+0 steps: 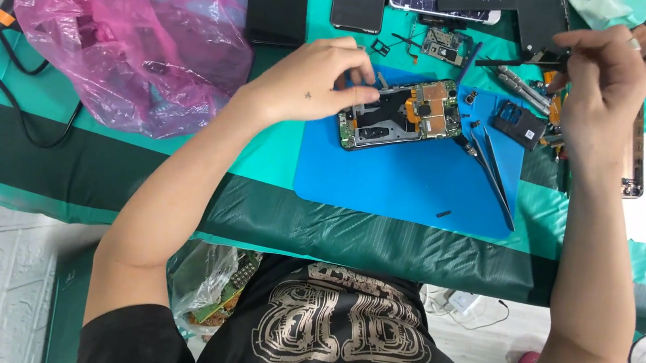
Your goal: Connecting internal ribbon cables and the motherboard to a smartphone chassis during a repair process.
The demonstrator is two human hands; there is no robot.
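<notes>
My left hand [314, 76] pinches the left end of the opened phone [400, 114] lying lengthwise on the blue mat [403, 178]; my right hand [602, 75], further off toward the table's far right, grips a black spudger [511, 62].

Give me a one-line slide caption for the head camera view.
Left hand steadies an opened phone on a blue mat; right hand holds a thin black tool.

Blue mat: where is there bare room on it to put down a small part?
The blue mat is bare in its near-left part, below the opened phone and left of the tweezers. It is crowded at the far edge, around the left hand.
</notes>
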